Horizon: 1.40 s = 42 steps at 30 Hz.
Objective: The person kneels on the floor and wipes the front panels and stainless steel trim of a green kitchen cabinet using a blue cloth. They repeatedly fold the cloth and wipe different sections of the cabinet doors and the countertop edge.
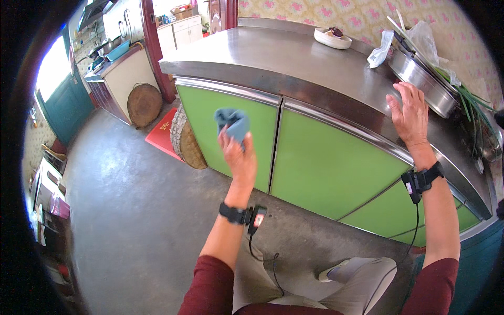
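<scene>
My left hand (238, 155) holds a crumpled blue-grey cloth (233, 124), slightly blurred, in front of the green cabinet door (197, 98). My right hand (410, 112) holds nothing; its fingers are spread over the right part of the stainless steel countertop (275, 47), beside a round metal pan (421, 80). Whether the palm touches the steel cannot be told. A white oval dish (333, 40) with a dark item in it stands at the counter's back edge. Both wrists wear black straps with small cabled devices.
Green onions (468, 106), a crumpled plastic bag (425, 41) and a black-handled utensil (403, 42) lie around the pan. Round wooden blocks (144, 105) stand on edge, one near a red mat or board (161, 136). A blue basin (118, 51) sits on the far-left counter.
</scene>
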Tool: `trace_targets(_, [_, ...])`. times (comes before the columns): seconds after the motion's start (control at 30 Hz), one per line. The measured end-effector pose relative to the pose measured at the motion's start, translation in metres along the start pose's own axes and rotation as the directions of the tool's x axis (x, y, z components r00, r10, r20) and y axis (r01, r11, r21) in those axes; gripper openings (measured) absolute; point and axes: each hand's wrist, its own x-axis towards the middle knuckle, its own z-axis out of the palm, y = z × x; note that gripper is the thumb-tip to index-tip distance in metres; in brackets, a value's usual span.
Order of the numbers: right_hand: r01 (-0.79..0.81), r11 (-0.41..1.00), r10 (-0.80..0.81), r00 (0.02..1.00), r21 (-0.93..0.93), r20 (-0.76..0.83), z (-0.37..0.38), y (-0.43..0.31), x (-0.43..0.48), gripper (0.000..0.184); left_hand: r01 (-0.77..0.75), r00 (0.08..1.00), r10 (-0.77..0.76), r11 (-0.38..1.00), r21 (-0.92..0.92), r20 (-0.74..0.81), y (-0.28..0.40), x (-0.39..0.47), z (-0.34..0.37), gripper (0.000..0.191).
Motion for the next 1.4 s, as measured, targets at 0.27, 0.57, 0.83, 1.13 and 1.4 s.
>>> trace_targets(0.27, [-0.012,0.999,0.011,0.999,0.035,0.034,-0.004,-0.003,0.001,0.041,-0.217,0.957,0.147,0.934,0.282,0.250,0.039,0.029,0.060,0.047])
trace_targets(0.57, [-0.001,0.998,-0.005,0.996,0.066,0.087,-0.006,-0.004,0.002,0.045,-0.363,0.908,0.240,0.860,0.359,0.343,0.012,0.023,0.053,0.048])
trace_targets(0.83, [0.004,0.998,-0.008,0.999,0.070,0.050,-0.007,-0.005,0.002,0.046,-0.372,0.892,0.221,0.855,0.362,0.395,0.031,0.025,0.052,0.044])
trace_targets(1.13, [-0.035,0.996,0.027,0.995,0.085,0.100,-0.008,-0.003,0.003,0.048,-0.199,0.958,0.030,0.787,0.584,0.286,-0.005,0.071,0.023,0.038])
trace_targets(1.4, [-0.033,0.992,0.019,0.993,0.125,0.114,-0.005,-0.001,0.000,0.048,-0.375,0.903,0.291,0.892,0.253,0.315,0.017,0.034,0.046,0.036])
